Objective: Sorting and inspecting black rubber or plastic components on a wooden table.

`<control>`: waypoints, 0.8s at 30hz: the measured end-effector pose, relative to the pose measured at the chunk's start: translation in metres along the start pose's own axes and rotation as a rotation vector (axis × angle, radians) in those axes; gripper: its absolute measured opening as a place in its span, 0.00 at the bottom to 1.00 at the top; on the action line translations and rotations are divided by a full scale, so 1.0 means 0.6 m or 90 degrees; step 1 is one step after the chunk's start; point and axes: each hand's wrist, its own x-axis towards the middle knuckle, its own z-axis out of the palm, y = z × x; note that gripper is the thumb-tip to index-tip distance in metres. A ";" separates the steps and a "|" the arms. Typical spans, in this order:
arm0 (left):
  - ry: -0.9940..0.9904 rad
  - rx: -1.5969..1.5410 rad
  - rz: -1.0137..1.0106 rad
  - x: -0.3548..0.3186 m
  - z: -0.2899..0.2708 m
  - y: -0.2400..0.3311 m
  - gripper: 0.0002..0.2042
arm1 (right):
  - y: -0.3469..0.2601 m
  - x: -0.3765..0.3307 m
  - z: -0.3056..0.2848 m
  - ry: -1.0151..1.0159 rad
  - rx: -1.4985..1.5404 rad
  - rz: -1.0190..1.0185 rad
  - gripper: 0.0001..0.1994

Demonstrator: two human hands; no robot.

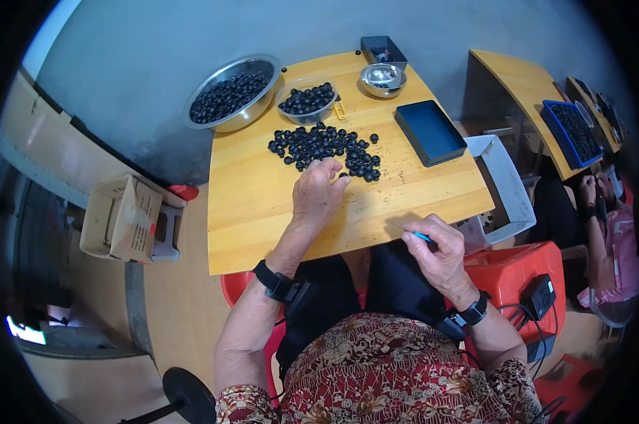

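Observation:
A loose pile of small, shiny black balls (312, 143) lies on the wooden table (263, 233); some show a ring-like mark or opening. At the near edge of that pile is my left hand (318, 192), its thumb apart from its bent fingers and nothing visible in its grasp. My right hand (438, 256) is closed round a thin pointed tool with a blue handle (423, 237). Its tip points left over the table's near edge. Dark crumbs are scattered on the wood between the pile and the right hand.
Behind the pile stand a large metal bowl (266, 95) and a clear plastic bowl (283, 113) of black balls. A small metal bowl (384, 90), a dark box (397, 63) and a dark tray (432, 157) are farther right. Beside the table are a red stool (517, 258) and another person (609, 240).

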 end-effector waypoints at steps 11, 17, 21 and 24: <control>-0.088 -0.298 -0.165 -0.026 -0.003 0.040 0.09 | 0.002 0.004 -0.006 0.004 -0.021 0.012 0.06; -0.195 -0.764 -0.249 -0.087 -0.037 0.119 0.11 | -0.004 0.001 -0.010 0.063 -0.005 0.019 0.07; -0.205 -0.894 -0.284 -0.109 -0.045 0.140 0.13 | -0.025 0.003 -0.022 0.068 -0.003 0.024 0.07; -0.233 -0.938 -0.285 -0.118 -0.045 0.148 0.13 | -0.025 0.002 -0.027 0.087 0.013 0.006 0.08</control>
